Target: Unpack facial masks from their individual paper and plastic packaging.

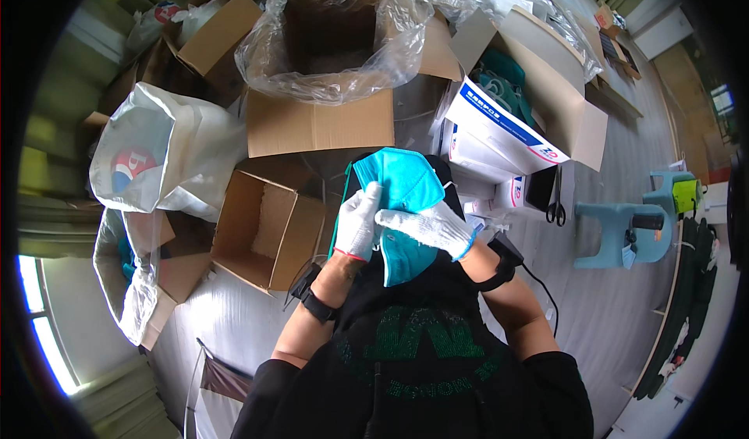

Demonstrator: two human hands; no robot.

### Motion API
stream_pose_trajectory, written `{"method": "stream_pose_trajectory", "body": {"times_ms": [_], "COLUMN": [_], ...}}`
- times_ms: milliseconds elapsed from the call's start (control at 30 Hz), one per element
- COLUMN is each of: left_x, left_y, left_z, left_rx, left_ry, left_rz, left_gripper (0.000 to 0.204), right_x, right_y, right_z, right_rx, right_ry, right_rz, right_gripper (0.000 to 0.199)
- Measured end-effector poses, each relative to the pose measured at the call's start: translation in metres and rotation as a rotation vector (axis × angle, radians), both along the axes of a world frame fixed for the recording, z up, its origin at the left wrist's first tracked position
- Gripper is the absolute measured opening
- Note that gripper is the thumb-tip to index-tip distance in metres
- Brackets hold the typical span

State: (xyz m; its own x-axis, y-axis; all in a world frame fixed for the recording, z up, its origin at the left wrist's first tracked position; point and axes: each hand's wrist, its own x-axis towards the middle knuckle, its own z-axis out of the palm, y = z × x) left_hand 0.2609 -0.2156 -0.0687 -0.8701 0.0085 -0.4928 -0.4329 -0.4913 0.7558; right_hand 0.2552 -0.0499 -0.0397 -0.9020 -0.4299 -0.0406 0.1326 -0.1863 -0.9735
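Observation:
Over my lap, a stack of teal folding face masks (399, 175) is fanned out between my hands. My left hand (359, 224), in a white knit glove with a red cuff edge, closes on the masks' left side, thumb on top. My right hand (437, 228), gloved in white with a blue cuff edge, grips them from the right, its thumb laid across toward the left hand. The lower part of the teal fabric (406, 259) hangs below the hands. Most fingertips are hidden behind the masks.
Ahead stands a cardboard box (320, 123) lined with clear plastic. A white printed carton (499, 131) at right holds more teal masks (503, 84). An open brown box (261, 228) and white sack (168, 150) stand left. Scissors (555, 205) hang near a blue stool (616, 232).

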Motion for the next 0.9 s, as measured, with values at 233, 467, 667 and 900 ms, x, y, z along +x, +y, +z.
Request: {"method": "stream_pose_trajectory", "body": {"times_ms": [233, 467, 667, 900], "left_x": [-0.01, -0.056, -0.1, -0.124], "left_y": [-0.004, -0.02, -0.048, -0.146], "left_z": [0.003, -0.048, -0.101, -0.07], "left_rx": [-0.092, -0.675, -1.453, -0.288], "left_ry": [-0.101, 0.248, 0.148, -0.02], "left_rz": [0.049, 0.354, 0.28, 0.41], "left_gripper": [0.037, 0.051, 0.026, 0.037], "right_x": [-0.008, 0.011, 0.018, 0.0], "right_y": [-0.022, -0.028, -0.009, 0.022], "right_z": [-0.019, -0.043, -0.03, -0.014], "right_rx": [-0.144, 0.616, 0.596, 0.35], "right_ry": [0.143, 1.011, 1.296, -0.203], "right_rz": [-0.089, -0.018, 0.174, -0.095], "right_gripper": [0.061, 0.034, 0.036, 0.017]}}
